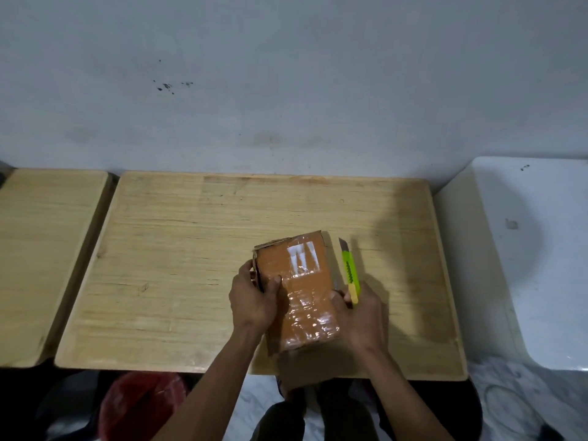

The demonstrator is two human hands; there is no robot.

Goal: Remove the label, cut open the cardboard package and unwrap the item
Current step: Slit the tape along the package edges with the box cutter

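your left hand (pixel 251 300) grips the left side of the cardboard box (pixel 297 291), thumb pressed on its taped top, while your right hand (pixel 361 313) curls round the green box cutter (pixel 350 270) and steadies the box's right edge, blade pointing toward 12 o'clock. the box sits on the wooden table (pixel 178 249) toward 5 o'clock of its centre, still taped closed so its contents are hidden, with torn white label scraps (pixel 302 256) near its far end. a red bag (pixel 140 402) lies under the table at 7 o'clock.
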